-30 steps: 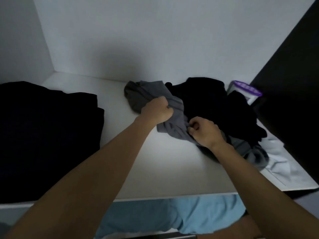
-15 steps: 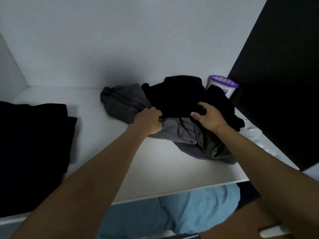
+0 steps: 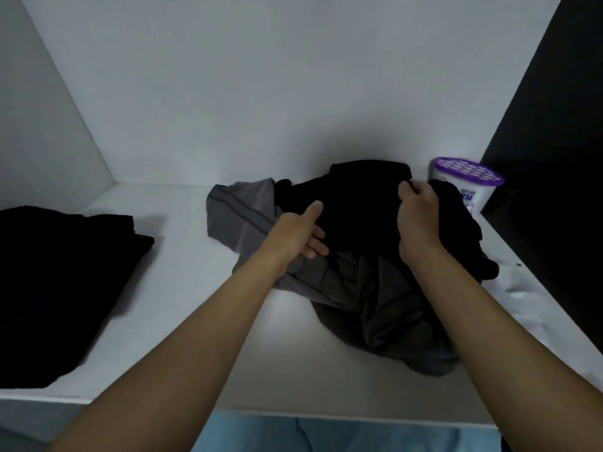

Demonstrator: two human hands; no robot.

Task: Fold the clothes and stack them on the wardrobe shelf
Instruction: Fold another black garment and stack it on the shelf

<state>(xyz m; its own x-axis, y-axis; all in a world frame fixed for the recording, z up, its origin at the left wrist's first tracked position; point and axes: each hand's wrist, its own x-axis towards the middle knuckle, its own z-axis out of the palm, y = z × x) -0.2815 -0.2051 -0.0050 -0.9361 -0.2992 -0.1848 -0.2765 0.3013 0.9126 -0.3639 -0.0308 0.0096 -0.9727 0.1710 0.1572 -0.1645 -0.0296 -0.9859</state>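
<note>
The left hand (image 3: 301, 234) was laid with its fingers straight and loosely spread, thumb raised, against the left edge of the black garment (image 3: 355, 207), where that garment overlapped the grey garment (image 3: 239, 216); nothing was gripped by it. The right hand (image 3: 419, 216) was curled over the black garment's right side; a fold at its upper edge was pinched between thumb and fingertips. The black garment was heaped, unfolded, on the wardrobe shelf (image 3: 169, 288), towards the back and right of centre; the grey garment was spread partly beneath it, reaching out to the left; darker grey cloth (image 3: 388, 314) was crumpled in front of both, between the two forearms, near the shelf's front edge. A stack of black clothes (image 3: 58, 275) was set at the shelf's left end, well apart from the heap. A white tub (image 3: 466, 190) with a purple perforated lid was stood upright in the back right corner, just beside the black garment; whether they touched could not be told. Along the shelf's right side some pale crumpled material (image 3: 528, 288) was seen; below the front edge, blue fabric (image 3: 326, 435).
</note>
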